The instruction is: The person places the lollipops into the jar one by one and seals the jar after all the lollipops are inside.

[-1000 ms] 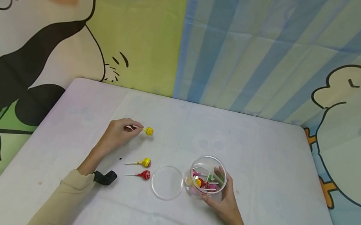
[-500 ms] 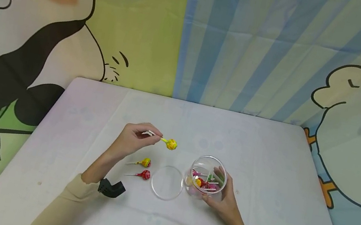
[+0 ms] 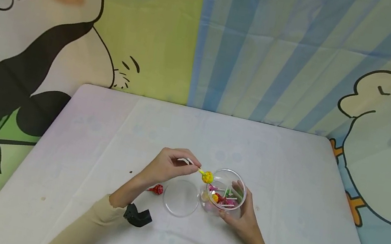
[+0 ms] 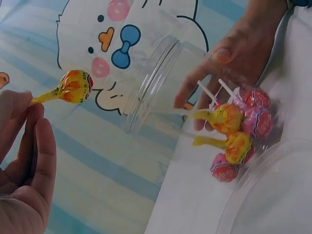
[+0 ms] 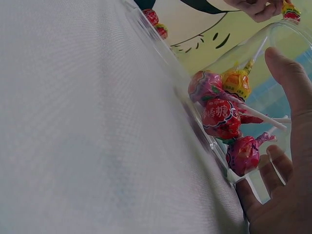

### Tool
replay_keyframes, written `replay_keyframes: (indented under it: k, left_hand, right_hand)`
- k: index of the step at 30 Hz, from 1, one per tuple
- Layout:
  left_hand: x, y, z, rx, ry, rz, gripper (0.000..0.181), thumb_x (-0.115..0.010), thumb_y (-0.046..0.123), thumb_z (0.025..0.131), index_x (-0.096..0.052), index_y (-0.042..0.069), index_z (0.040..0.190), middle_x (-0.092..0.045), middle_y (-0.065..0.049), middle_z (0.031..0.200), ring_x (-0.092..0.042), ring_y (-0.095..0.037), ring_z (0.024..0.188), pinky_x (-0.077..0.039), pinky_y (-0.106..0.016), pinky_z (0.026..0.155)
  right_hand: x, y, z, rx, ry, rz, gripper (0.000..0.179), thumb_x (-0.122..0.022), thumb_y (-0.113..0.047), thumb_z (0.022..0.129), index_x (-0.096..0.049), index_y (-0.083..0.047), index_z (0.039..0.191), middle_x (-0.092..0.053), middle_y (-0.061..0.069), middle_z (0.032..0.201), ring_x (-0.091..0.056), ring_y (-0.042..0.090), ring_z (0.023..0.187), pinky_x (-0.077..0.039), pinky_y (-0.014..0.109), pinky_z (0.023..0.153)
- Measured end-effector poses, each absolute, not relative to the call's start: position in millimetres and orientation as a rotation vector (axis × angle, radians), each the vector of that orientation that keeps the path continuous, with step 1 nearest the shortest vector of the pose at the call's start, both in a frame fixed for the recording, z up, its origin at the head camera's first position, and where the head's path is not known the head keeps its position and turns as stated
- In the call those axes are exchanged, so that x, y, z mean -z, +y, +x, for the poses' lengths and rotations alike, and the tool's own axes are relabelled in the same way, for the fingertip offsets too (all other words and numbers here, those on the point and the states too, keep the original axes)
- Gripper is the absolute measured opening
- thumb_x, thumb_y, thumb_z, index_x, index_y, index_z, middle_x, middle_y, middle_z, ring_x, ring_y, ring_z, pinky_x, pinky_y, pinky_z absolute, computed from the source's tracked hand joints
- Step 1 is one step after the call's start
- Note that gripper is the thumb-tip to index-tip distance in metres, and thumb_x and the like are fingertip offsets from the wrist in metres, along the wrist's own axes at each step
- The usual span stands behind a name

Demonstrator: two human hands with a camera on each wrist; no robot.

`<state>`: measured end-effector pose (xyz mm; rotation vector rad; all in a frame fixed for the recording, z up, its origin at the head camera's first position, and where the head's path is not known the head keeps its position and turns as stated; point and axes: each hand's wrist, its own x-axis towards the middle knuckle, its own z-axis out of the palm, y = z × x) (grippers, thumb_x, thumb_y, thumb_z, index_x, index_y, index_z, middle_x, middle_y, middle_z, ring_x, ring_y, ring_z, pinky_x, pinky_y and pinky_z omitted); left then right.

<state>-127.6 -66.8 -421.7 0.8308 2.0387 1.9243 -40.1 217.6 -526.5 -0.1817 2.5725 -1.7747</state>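
My left hand [image 3: 172, 165] pinches the white stick of a yellow-wrapped lollipop [image 3: 207, 177]. Its candy head is right at the left side of the jar's rim in the head view, and a gap separates it from the mouth in the left wrist view. My right hand [image 3: 244, 221] grips the clear jar [image 3: 228, 170] from the right, thumb and fingers around its wall. Inside lie several pink, red and yellow lollipops [image 5: 222, 119]. A clear round lid [image 3: 181, 198] lies left of the jar, with a red lollipop [image 3: 158, 189] beside it, its stick partly behind my left wrist.
In the right wrist view a second loose lollipop [image 5: 161, 31], yellow and red, sits by the red one; my left arm hides it in the head view. A small dark speck [image 3: 130, 171] marks the white tablecloth [image 3: 287, 176]. A cartoon-printed cloth [image 3: 262, 47] hangs behind the table.
My left hand has carried the yellow lollipop rightward and toward me, from the table's left side to the jar's rim, its arm now covering the loose yellow lollipop. My right hand and jar stay put.
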Motion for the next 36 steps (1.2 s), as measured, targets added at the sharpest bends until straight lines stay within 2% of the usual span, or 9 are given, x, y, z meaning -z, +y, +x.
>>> replay_keyframes:
  k: [4, 6, 8, 10, 13, 18, 20, 27, 36]
  left_hand:
    - [426, -48, -125, -1.874, 2.007, 0.917, 0.014, -0.067, 0.013, 0.091, -0.073, 0.006, 0.102, -0.07, -0.008, 0.101, -0.065, -0.009, 0.092, -0.058, -0.027, 0.079]
    - [427, -38, -123, -1.858, 1.99, 0.944, 0.014, -0.068, 0.013, 0.091, -0.073, 0.007, 0.102, -0.071, -0.008, 0.101, -0.065, -0.007, 0.091, -0.058, -0.027, 0.079]
    - [429, -30, -121, -1.834, 1.99, 0.972, 0.014, -0.068, 0.013, 0.091, -0.073, 0.008, 0.102, -0.071, -0.007, 0.1, -0.064, -0.006, 0.09, -0.057, -0.027, 0.079]
    - [430, -23, -119, -1.8, 2.015, 0.982, 0.014, -0.068, 0.015, 0.091, -0.073, 0.009, 0.102, -0.072, -0.004, 0.099, -0.063, -0.004, 0.088, -0.057, -0.025, 0.077]
    - [431, -15, -114, -1.752, 2.052, 1.019, 0.015, -0.068, 0.018, 0.091, -0.073, 0.01, 0.103, -0.072, 0.0, 0.096, -0.06, -0.004, 0.081, -0.055, -0.023, 0.071]
    - [434, -6, -109, -1.732, 2.071, 1.086, 0.013, -0.069, 0.017, 0.09, -0.074, 0.012, 0.101, -0.071, 0.001, 0.092, -0.058, -0.007, 0.072, -0.052, -0.02, 0.064]
    - [434, -4, -108, -1.731, 2.079, 1.107, 0.012, -0.07, 0.017, 0.089, -0.074, 0.012, 0.1, -0.071, 0.0, 0.092, -0.058, -0.007, 0.072, -0.052, -0.02, 0.063]
    - [434, 1, -108, -1.713, 2.138, 1.193, 0.013, -0.071, 0.015, 0.088, -0.074, 0.009, 0.099, -0.072, 0.001, 0.093, -0.058, -0.002, 0.073, -0.053, -0.018, 0.065]
    - [427, 2, -103, -1.483, 2.399, 1.225, 0.012, -0.072, 0.014, 0.086, -0.075, 0.01, 0.096, -0.074, 0.003, 0.089, -0.059, -0.006, 0.071, -0.049, -0.017, 0.061]
  right_hand:
    - [527, 218, -40, 1.785, 2.572, -0.208, 0.097, -0.081, -0.008, 0.074, -0.023, -0.022, 0.151, -0.038, 0.01, 0.152, -0.032, 0.032, 0.142, -0.02, 0.043, 0.117]
    - [528, 219, -40, 1.804, 2.567, -0.227, 0.097, -0.081, -0.007, 0.074, -0.023, -0.022, 0.15, -0.038, 0.011, 0.152, -0.033, 0.029, 0.142, -0.022, 0.026, 0.117]
    - [529, 220, -40, 1.813, 2.565, -0.244, 0.097, -0.08, -0.006, 0.074, -0.023, -0.021, 0.151, -0.038, 0.01, 0.151, -0.034, 0.026, 0.142, -0.023, 0.03, 0.117]
    - [529, 220, -40, 1.816, 2.566, -0.258, 0.097, -0.08, -0.006, 0.074, -0.023, -0.02, 0.151, -0.038, 0.011, 0.151, -0.035, 0.022, 0.142, -0.023, 0.044, 0.117]
    - [530, 220, -40, 1.818, 2.562, -0.259, 0.097, -0.08, -0.005, 0.074, -0.023, -0.019, 0.151, -0.038, 0.011, 0.151, -0.035, 0.015, 0.141, -0.024, 0.047, 0.116]
    - [531, 220, -40, 1.878, 2.521, -0.297, 0.098, -0.079, 0.0, 0.073, -0.022, -0.016, 0.152, -0.037, 0.016, 0.151, -0.035, 0.026, 0.14, -0.023, 0.006, 0.108]
    - [530, 220, -40, 1.888, 2.511, -0.304, 0.098, -0.079, 0.0, 0.074, -0.022, -0.016, 0.152, -0.036, 0.016, 0.151, -0.034, 0.027, 0.14, -0.023, 0.004, 0.108]
    - [530, 222, -41, 1.915, 2.495, -0.322, 0.098, -0.078, 0.002, 0.074, -0.022, -0.016, 0.151, -0.036, 0.017, 0.15, -0.034, 0.0, 0.137, -0.024, 0.004, 0.107]
    - [529, 222, -41, 1.912, 2.494, -0.303, 0.097, -0.079, 0.001, 0.074, -0.022, -0.017, 0.151, -0.036, 0.017, 0.15, -0.034, -0.004, 0.136, -0.023, 0.004, 0.108]
